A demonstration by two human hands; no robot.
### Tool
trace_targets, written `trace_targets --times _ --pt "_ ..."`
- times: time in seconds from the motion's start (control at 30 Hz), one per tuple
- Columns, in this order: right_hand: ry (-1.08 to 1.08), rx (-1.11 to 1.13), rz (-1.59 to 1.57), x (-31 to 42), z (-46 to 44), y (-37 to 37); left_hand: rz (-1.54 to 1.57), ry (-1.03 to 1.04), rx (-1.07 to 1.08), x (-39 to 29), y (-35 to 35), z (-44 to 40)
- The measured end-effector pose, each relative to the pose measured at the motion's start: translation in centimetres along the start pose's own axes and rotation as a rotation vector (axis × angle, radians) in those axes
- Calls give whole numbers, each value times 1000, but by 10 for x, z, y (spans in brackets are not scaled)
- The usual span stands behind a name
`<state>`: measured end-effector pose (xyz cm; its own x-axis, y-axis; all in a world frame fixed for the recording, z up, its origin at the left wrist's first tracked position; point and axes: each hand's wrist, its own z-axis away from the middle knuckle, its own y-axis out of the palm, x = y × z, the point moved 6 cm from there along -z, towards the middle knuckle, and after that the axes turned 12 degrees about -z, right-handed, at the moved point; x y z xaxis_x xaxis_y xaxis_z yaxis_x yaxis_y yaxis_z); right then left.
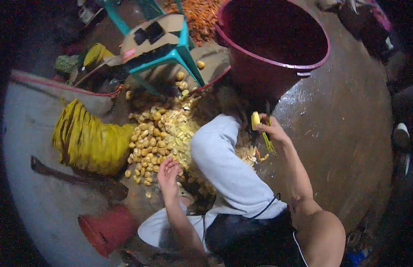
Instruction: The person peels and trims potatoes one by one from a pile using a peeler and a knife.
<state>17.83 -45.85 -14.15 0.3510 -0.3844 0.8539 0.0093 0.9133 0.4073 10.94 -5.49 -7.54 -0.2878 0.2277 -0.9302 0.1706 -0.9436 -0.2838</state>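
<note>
The small red bucket lies tilted. The left hand, loosely open and holding nothing visible, is at the potato pile, near the yellow sack. The right hand grips a pale peeled piece and a yellow-green tool beside the big maroon tub, its contents too dark to tell. Beyond, a teal stool bears cardboard with an unreadable red label.
</note>
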Motion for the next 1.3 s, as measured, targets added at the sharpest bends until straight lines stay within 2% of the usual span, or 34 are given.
trace_targets --times 0.03,0.1,0.17,0.23,0.3,0.37,0.47,0.5,0.57,0.6,0.63,0.7,0.77,0.83,0.87,0.9,0.97,1.1,1.3 --pt "-75 80 65 36 2 25 22 20 -21 -19 -2 2" --pt "-186 180 248 99 16 88 286 65 129 -61 8 11" --pt "-455 231 469 143 33 158 425 120 208 -103 15 24" --pt "-600 246 643 150 49 220 651 117 310 -135 21 43" --pt "-601 326 845 149 70 278 821 57 391 -139 21 47" --pt "-685 455 786 137 79 310 1020 16 384 -135 5 53" --pt "-716 475 662 124 84 319 1023 14 202 -110 -37 61" --pt "-506 497 644 118 82 321 1030 24 181 -97 -51 60" --pt "-499 513 679 107 75 315 1143 125 296 -84 -72 52" --pt "-447 559 677 99 72 313 1150 107 192 -87 -78 55" --pt "-449 548 686 93 64 310 1157 106 205 -86 -83 52" --pt "-355 557 692 79 53 301 782 313 215 -91 -94 45" --pt "-289 519 711 87 60 310 856 306 204 -90 -91 34" --pt "-254 521 554 83 46 305 690 409 170 -95 -90 24" --pt "-227 497 505 80 38 301 715 351 241 -93 -84 21" --pt "-227 479 516 78 34 299 728 348 258 -94 -82 17" --pt "-348 450 500 80 30 297 711 298 429 -92 -69 15" --pt "-364 377 560 72 21 300 707 282 536 -87 -56 11" --pt "-344 433 579 92 40 342 739 281 446 -88 -59 14"
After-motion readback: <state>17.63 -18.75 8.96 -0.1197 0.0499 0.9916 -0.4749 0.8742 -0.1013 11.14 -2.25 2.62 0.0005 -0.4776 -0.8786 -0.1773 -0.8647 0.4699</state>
